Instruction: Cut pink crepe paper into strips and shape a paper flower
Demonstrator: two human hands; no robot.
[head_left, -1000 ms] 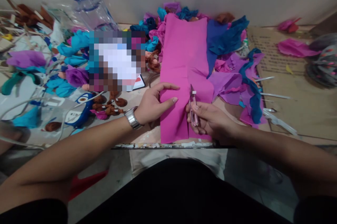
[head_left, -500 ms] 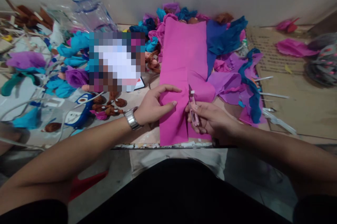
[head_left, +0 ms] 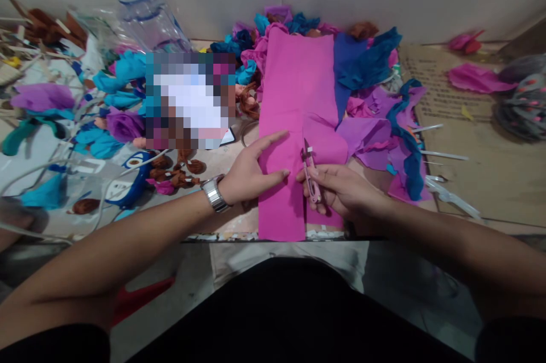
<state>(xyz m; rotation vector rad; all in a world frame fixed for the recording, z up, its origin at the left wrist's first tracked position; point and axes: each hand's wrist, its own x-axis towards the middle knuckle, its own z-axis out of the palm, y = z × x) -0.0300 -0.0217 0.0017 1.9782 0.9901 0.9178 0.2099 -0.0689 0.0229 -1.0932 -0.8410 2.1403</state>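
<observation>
A long strip of pink crepe paper lies across the table, slit lengthwise in its lower half. The flap to the right of the slit curls back. My left hand rests on the left part of the paper, thumb and index finger spread apart. My right hand is closed around small pink-handled thread snips. Their dark blades point away from me at the slit, and a white bit shows beside them. I cannot tell whether the blades touch the paper.
Crumpled blue, purple and pink paper lies right of the strip. A clear bottle stands at the back left, near a phone partly blurred out. Brown paper pieces, a blue-and-white case, cables and a glue gun lie around.
The snips have shifted slightly left and towards me. My left thumb has slid a little nearer to me, and the paper's near end lies flatter and slightly lower.
</observation>
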